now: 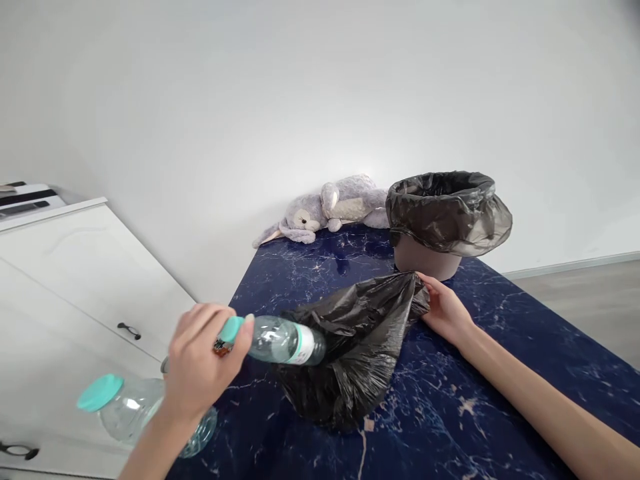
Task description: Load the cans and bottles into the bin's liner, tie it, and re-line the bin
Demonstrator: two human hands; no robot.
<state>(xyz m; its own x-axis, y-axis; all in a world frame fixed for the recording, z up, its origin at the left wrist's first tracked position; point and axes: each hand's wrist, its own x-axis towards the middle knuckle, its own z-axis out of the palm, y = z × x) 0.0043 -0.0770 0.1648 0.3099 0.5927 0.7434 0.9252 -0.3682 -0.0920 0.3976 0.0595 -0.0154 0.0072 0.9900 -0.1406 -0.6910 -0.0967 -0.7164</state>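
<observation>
Blue marbled counter [290, 267] across my feed, a black-lined bin [425, 259] at its far side. Nearer, my right hand [445, 310] pinches the black plastic bag [360, 333]'s edge. Large teal-capped bottle [120, 413] over on the left, and my left hand [200, 353] grips the smaller bottle [275, 340] by its cap end, base at the bag's mouth!
</observation>
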